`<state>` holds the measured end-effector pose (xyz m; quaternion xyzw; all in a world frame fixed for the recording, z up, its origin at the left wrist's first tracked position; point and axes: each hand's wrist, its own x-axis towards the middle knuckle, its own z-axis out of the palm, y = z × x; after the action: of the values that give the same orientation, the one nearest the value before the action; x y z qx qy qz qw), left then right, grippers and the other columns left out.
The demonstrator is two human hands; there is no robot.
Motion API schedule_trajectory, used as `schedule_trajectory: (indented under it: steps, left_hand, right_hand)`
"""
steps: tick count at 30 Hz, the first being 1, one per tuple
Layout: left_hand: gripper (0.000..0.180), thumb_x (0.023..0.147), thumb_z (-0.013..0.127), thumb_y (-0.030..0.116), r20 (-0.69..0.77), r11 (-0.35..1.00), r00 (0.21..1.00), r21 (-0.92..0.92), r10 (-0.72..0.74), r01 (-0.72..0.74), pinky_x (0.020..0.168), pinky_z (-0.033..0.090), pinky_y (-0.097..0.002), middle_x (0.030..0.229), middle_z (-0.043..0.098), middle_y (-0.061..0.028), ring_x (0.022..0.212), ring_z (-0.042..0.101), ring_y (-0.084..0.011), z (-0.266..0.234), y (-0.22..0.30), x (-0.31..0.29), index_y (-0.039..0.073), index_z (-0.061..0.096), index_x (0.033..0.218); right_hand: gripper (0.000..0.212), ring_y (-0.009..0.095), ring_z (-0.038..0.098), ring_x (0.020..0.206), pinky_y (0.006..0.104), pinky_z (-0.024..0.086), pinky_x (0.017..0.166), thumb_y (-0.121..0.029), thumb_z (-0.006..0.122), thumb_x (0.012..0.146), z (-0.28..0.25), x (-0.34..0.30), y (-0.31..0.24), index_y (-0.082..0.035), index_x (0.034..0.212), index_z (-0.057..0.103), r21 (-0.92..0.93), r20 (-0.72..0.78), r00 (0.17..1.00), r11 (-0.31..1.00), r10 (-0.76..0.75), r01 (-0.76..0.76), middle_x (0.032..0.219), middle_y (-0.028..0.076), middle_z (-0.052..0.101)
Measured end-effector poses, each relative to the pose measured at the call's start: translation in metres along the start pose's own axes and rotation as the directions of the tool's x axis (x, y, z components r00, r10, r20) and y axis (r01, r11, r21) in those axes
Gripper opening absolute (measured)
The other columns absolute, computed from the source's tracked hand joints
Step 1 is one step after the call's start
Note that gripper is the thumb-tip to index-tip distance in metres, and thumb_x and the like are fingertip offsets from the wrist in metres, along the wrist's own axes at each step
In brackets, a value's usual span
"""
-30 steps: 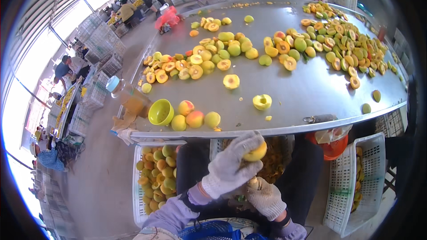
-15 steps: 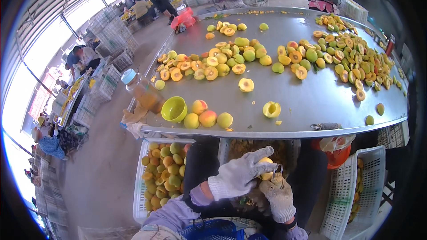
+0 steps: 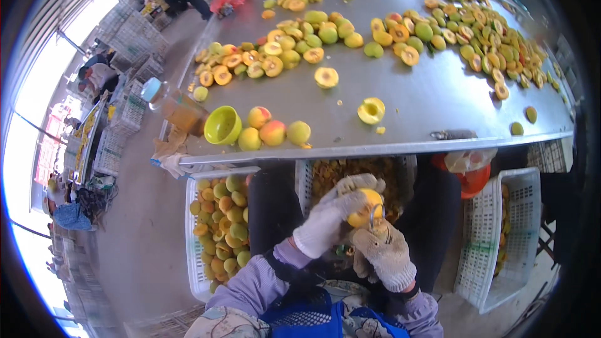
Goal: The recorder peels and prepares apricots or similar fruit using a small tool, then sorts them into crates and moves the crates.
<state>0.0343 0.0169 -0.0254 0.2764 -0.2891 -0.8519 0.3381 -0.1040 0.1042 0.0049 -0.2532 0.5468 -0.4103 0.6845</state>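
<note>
My left hand [image 3: 335,213], in a whitish knit glove, is closed around a yellow peach [image 3: 362,209] above my lap. My right hand [image 3: 387,255], in a stained glove, grips a small tool with a curved metal loop [image 3: 377,213]; its handle is mostly hidden by the fingers. The loop lies against the peach on the side toward my right hand. Below and beyond my hands, a white crate [image 3: 304,181] between my knees holds brownish peelings or scraps [image 3: 332,178].
A metal table [image 3: 282,105] ahead bears halved peaches [image 3: 325,77], whole ones [image 3: 298,133], a green bowl [image 3: 223,125] and a jar [image 3: 178,109]. A peach-filled crate [image 3: 191,238] stands left; another crate [image 3: 466,269] and a red bucket [image 3: 471,181] stand right.
The view has tilted downward. My left fingers, with the index stretched out before, now curl around the peach, which shows more fully. The tool's loop stays at the fruit.
</note>
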Motion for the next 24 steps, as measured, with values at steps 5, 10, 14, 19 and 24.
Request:
schedule_trajectory:
  steps: [5,10,14,19,24]
  left_hand:
    - [0.05,0.096,0.06,0.039,-0.169,0.978,0.966,-0.038,0.196,-0.205,0.098,0.051,-0.0443,0.143,0.048,-0.0195,0.125,0.054,-0.0369,0.003,0.007,0.005,0.006,0.051,0.132]
    - [0.047,0.098,0.059,0.035,-0.157,0.971,0.962,-0.058,0.223,-0.234,0.101,0.049,-0.0424,0.146,0.048,-0.0119,0.127,0.053,-0.0334,0.004,-0.003,0.007,0.006,0.052,0.134]
    - [0.053,0.098,0.057,0.039,-0.169,0.948,0.938,0.152,0.303,-0.279,0.103,0.047,-0.0424,0.149,0.044,-0.0141,0.127,0.053,-0.0345,0.02,-0.006,0.004,0.006,0.047,0.139]
    - [0.051,0.1,0.056,0.032,-0.119,0.956,0.95,0.101,0.287,-0.276,0.105,0.046,-0.0416,0.15,0.043,-0.0138,0.124,0.055,-0.0316,0.021,-0.009,0.0,0.001,0.046,0.139]
    - [0.049,0.101,0.048,0.035,0.086,0.744,0.882,0.502,0.464,-0.441,0.104,0.045,-0.0423,0.141,0.049,-0.0221,0.117,0.059,-0.0322,0.023,-0.005,-0.009,-0.003,0.05,0.132]
  right_hand:
    - [0.028,0.007,0.059,0.053,0.0218,0.045,0.047,-0.029,0.072,0.09,0.002,0.004,-0.022,-0.007,0.104,0.061,-0.051,0.039,0.987,0.986,0.159,-0.157,0.069,0.0,0.064]
    - [0.037,0.008,0.064,0.056,0.0228,0.05,0.051,-0.039,0.071,0.089,-0.003,0.01,-0.016,-0.009,0.107,0.06,-0.243,0.002,0.991,0.961,0.136,-0.132,0.071,0.0,0.066]
    - [0.038,0.009,0.065,0.056,0.0235,0.051,0.053,-0.039,0.071,0.089,-0.005,0.013,-0.005,-0.009,0.109,0.06,-0.272,-0.006,0.993,0.955,0.121,-0.118,0.071,0.001,0.066]
    - [0.033,0.01,0.066,0.056,0.0244,0.051,0.054,-0.035,0.071,0.09,-0.005,0.011,-0.002,-0.009,0.108,0.062,-0.232,0.002,0.998,0.971,0.065,-0.063,0.071,0.001,0.066]
    - [0.027,0.009,0.063,0.057,0.0242,0.05,0.055,-0.027,0.072,0.09,-0.008,0.006,-0.01,-0.009,0.108,0.063,-0.141,0.131,0.982,0.983,0.14,-0.121,0.074,0.0,0.067]
